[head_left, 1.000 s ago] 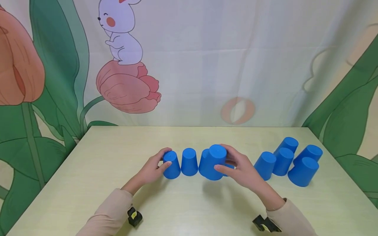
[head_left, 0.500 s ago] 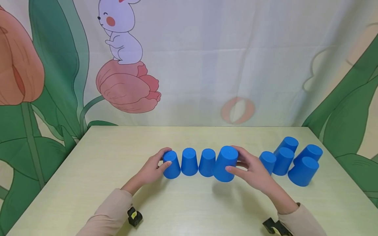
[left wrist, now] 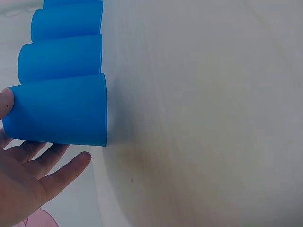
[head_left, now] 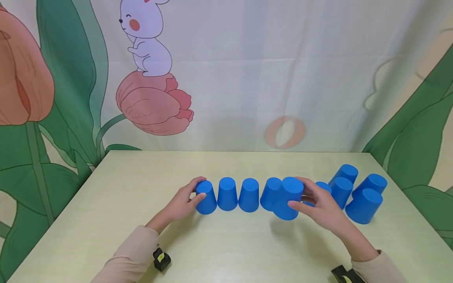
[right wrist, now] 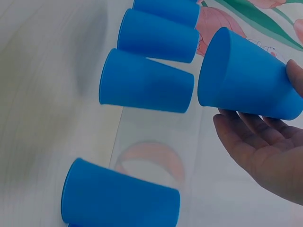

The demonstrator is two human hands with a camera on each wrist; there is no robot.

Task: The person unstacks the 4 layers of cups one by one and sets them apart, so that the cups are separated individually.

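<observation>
Upside-down blue cups stand side by side in a row on the table (head_left: 198,243). My left hand (head_left: 180,202) holds the leftmost cup (head_left: 206,198) between thumb and fingers, the thumb near its narrow end in the left wrist view. My right hand (head_left: 320,204) grips another blue cup (head_left: 288,202), raised above the table with its mouth down. In the head view this raised cup overlaps the right end cup (head_left: 270,192) of the row. The right wrist view shows the held cup (right wrist: 251,75) apart from the row cup (right wrist: 147,81), thumb and fingers on opposite sides of it.
Several more upside-down blue cups (head_left: 364,206) stand grouped at the right of the table, one of them (head_left: 323,186) partly hidden behind my right hand. A curtain (head_left: 226,98) printed with a rabbit and tulips hangs behind the table's back edge.
My right hand has carried its cup rightward along the front of the row, uncovering the row's right-hand cups. My left hand stays at the leftmost cup.
</observation>
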